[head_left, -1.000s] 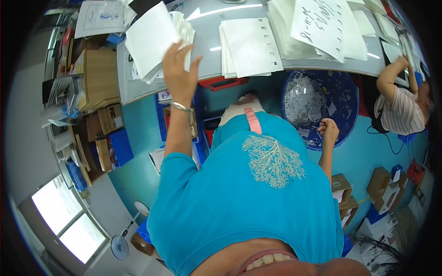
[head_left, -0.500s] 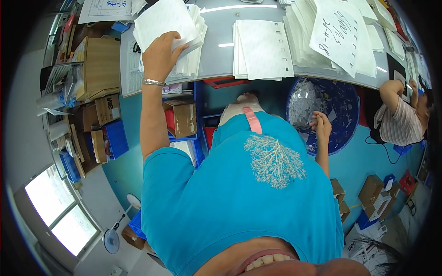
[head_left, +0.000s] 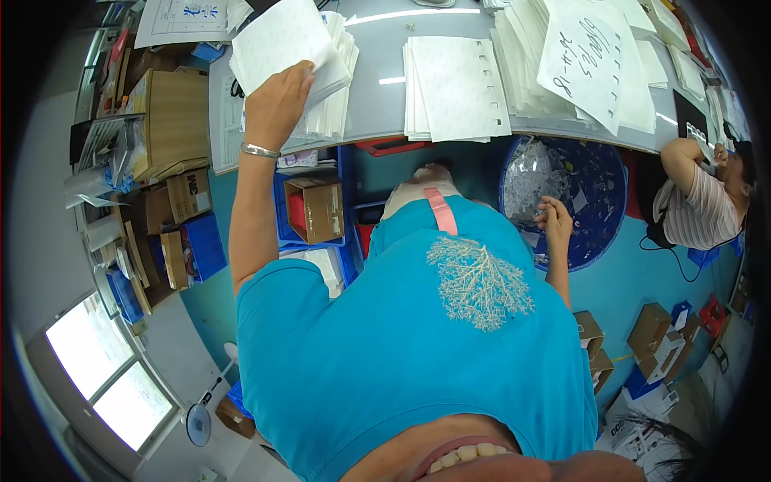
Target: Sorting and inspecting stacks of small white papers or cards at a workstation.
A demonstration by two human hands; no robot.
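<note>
"What's on the table (head_left: 377, 63)?"
"Three in a row — left stack (head_left: 283, 42), middle stack (head_left: 458, 87), right stack (head_left: 520, 68). The left hand (head_left: 277, 106) is at the left stack's near side."
"And lower down?"
"A bin (head_left: 601, 207) by the near edge, right of the legs (head_left: 408, 193), with scraps (head_left: 533, 178) inside. The right hand (head_left: 554, 223) is near it. A box (head_left: 325, 210) is left of the legs — and a co-worker (head_left: 699, 201) right of the bin."

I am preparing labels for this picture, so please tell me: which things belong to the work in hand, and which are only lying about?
Likely in the work:
left paper stack, with the left hand on it
middle stack
right stack
table

Probably just around:
blue bin, near the right hand
carton below the table edge
</note>
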